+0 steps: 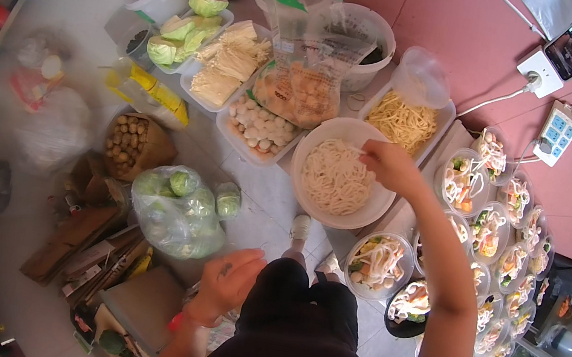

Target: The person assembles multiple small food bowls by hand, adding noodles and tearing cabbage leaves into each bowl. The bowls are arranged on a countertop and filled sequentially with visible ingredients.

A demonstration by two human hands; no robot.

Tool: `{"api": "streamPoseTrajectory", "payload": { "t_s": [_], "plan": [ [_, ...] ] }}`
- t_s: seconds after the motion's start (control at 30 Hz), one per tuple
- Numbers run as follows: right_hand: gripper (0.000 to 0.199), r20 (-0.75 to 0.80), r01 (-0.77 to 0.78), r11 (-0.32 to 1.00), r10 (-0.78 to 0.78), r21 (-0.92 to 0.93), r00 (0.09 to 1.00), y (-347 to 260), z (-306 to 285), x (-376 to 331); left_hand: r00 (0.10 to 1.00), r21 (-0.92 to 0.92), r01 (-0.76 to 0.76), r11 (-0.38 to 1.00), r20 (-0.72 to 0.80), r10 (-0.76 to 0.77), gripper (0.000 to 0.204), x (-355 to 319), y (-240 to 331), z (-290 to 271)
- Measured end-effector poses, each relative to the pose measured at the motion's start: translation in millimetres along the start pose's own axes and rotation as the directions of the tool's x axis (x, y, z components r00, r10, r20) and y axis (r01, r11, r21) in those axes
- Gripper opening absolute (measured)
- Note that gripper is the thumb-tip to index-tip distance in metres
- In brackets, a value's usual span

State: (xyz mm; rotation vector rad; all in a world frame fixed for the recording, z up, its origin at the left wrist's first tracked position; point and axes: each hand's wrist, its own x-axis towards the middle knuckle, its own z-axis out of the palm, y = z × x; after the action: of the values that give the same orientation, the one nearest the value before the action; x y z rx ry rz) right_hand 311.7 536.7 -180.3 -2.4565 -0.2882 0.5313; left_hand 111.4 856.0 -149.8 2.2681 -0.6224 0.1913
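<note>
My right hand [388,164] reaches over a large white bowl [372,213] of thick white noodles [334,177] and pinches a few strands at the bowl's upper right rim. My left hand [230,276] rests on my knee, fingers loosely apart, holding nothing. Just below the big bowl stands a clear round bowl [379,264] filled with noodles and vegetables. Several more filled clear bowls [489,231] line up to the right.
A tray of yellow noodles [403,121], a bag of fried balls [299,89], trays of white balls [258,126], tofu skin [226,61] and cabbage [188,27] lie ahead. A bag of greens [177,209] and a potato bag [128,141] sit left. A power strip [556,133] lies right.
</note>
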Motion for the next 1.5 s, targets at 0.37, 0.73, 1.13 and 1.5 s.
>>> {"api": "streamPoseTrajectory", "payload": {
  "t_s": [0.37, 0.73, 1.13, 1.5],
  "plan": [
    [0.017, -0.698, 0.422, 0.744, 0.082, 0.518, 0.712, -11.1, -155.5, -234.8, 0.976, 0.000, -0.196, 0.981, 0.100, 0.195, 0.021, 46.1, 22.9, 32.3],
    [0.023, -0.857, 0.099, 0.904, 0.354, 0.417, 0.375, 106.4, -204.6, -470.6, 0.952, 0.062, -0.198, 0.978, 0.249, 0.177, 0.020, 89.3, 54.6, 76.0],
    [0.019, -0.817, 0.272, 0.812, 0.563, 0.517, -0.129, 200.8, -103.8, -599.5, 0.618, 0.215, -0.261, 0.941, 0.786, -0.008, 0.053, 199.0, -72.9, 185.5],
    [0.017, -0.734, 0.218, 0.785, 0.619, 0.579, -0.280, 148.7, -18.5, -685.9, 0.528, 0.581, -0.469, 0.665, 0.788, -0.316, 0.033, 206.1, -93.3, 223.9]
  ]
}}
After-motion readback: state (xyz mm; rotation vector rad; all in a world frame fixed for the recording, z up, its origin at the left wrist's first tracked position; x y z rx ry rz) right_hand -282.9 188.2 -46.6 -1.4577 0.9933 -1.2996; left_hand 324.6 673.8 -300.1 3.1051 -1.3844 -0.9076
